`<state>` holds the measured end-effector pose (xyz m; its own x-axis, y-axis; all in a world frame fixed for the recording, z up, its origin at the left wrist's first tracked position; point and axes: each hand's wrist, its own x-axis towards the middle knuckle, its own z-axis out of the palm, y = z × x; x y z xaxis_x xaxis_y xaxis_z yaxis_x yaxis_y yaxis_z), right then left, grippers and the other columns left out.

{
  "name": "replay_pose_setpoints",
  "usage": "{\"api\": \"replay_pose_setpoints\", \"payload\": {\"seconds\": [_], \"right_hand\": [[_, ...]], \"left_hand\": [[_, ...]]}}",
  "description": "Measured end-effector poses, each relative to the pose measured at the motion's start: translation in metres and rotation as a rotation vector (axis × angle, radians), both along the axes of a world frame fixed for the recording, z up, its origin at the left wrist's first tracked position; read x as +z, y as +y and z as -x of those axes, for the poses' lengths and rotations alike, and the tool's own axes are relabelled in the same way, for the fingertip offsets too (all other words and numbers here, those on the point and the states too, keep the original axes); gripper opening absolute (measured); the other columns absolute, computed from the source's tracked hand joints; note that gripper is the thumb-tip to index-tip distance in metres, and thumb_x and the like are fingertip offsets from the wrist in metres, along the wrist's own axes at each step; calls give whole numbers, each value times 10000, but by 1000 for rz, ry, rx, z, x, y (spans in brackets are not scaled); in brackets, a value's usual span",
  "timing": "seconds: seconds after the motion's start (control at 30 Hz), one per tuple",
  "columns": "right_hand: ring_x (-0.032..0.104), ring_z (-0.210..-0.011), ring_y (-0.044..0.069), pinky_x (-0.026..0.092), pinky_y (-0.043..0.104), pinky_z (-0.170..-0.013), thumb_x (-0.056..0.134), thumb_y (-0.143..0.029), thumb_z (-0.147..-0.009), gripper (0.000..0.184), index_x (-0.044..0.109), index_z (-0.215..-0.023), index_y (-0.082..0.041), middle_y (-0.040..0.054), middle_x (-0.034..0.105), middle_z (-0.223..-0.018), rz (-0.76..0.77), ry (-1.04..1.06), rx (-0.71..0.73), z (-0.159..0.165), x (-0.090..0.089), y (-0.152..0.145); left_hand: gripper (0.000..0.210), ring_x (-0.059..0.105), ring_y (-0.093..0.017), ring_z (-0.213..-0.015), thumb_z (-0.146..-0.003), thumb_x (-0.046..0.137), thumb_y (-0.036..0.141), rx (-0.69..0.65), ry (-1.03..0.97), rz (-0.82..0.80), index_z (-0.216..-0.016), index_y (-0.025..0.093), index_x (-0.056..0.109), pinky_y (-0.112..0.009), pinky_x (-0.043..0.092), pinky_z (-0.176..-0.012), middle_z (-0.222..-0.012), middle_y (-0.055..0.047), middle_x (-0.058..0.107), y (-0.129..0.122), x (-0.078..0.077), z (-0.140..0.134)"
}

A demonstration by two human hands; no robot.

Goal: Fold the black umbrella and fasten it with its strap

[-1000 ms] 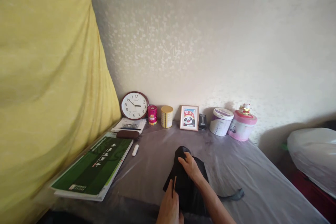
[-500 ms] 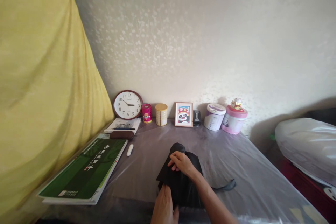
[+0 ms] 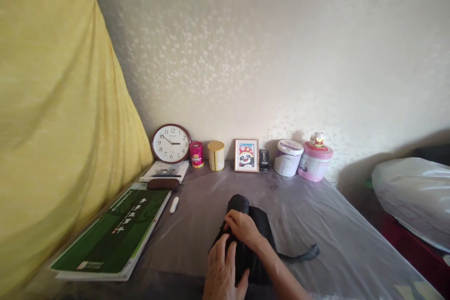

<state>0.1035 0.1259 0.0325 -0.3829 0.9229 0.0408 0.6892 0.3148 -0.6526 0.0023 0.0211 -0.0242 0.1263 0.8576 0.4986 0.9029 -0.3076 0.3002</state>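
Note:
A black folding umbrella lies bunched on the table in front of me, its rounded end pointing away and loose folds spread on its right. A thin dark strap trails from it to the right. My right hand reaches across its middle, fingers curled down onto the fabric. Closer to me, my left hand lies over the umbrella's left side with its fingers spread and thumb apart, touching the cloth. The fabric under both palms is hidden.
Left of the umbrella are a green book, a white stick-like object and a brown case. Along the wall stand a clock, a pink can, a yellow-lidded can, a panda picture and two tubs.
My left hand has come out from the fabric's left edge and up onto the umbrella, fingers spreading. The left flap is now folded in; my right hand stays on the middle.

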Motion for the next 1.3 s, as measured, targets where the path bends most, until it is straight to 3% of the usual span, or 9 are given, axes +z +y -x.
{"api": "replay_pose_setpoints", "payload": {"seconds": [0.1,0.2,0.33,0.47,0.6,0.73,1.0,1.17,1.3], "right_hand": [[663,-712,127,427,192,-636,413,-203,-857,233,635,-785,-214,4,722,-758,-18,-34,29,-1,1,0],[662,-711,124,429,190,-638,410,-218,-867,246,636,-771,-216,1,722,-762,-22,-42,83,-2,1,2],[661,-716,124,435,194,-660,402,-217,-874,248,638,-799,-222,-16,722,-743,-24,-12,133,-3,1,0],[640,-726,130,442,212,-684,417,-252,-888,239,655,-872,-245,-23,711,-763,-125,15,159,-8,-1,-9],[585,-954,163,425,263,-853,411,-279,-909,263,669,-942,-245,9,701,-908,-328,88,219,-20,-9,-15],[515,-1117,187,309,370,-1021,385,-250,-922,276,655,-973,-224,18,695,-979,-420,90,275,-25,-22,-3],[511,-1133,184,221,428,-1052,364,-256,-927,300,664,-934,-251,15,699,-954,-415,10,180,-19,-35,45],[546,-1076,179,328,337,-980,350,-267,-920,326,673,-913,-231,31,690,-992,-363,-7,105,-18,-37,72],[607,-973,170,392,280,-901,349,-238,-906,312,658,-950,-222,47,687,-1008,-309,-21,-44,-24,-42,83]], "left_hand": [[412,485,-281,-1159,-752,556,313,-48,0,-22,-1154,237,506,-436,445,-946,-1266,-95,489,5,3,-3],[391,470,-294,-1177,-757,549,358,-76,-14,71,-1130,242,535,-451,417,-980,-1255,-93,506,8,0,-3],[501,470,-307,-1187,-711,553,284,-1,-54,252,-1201,192,502,-435,434,-967,-1279,-145,490,10,-8,-10],[568,394,-305,-1263,-651,522,141,69,-66,232,-1218,140,487,-426,398,-1006,-1357,-182,417,10,-20,-20],[615,362,-288,-1290,-633,488,86,41,-76,240,-1244,135,453,-431,392,-1010,-1414,-172,354,9,-28,-24],[673,334,-283,-1307,-618,482,57,68,-76,309,-1285,113,414,-415,363,-1039,-1434,-170,319,10,-28,-26],[774,281,-274,-1332,-634,478,92,84,-89,509,-1371,69,246,-383,298,-1076,-1463,-152,243,13,-13,-25],[775,275,-255,-1337,-634,467,108,77,-106,560,-1372,71,234,-366,282,-1082,-1466,-141,232,13,-5,-24],[767,262,-240,-1343,-647,455,122,66,-126,556,-1377,75,222,-366,272,-1089,-1475,-130,210,14,-8,-20]]}}
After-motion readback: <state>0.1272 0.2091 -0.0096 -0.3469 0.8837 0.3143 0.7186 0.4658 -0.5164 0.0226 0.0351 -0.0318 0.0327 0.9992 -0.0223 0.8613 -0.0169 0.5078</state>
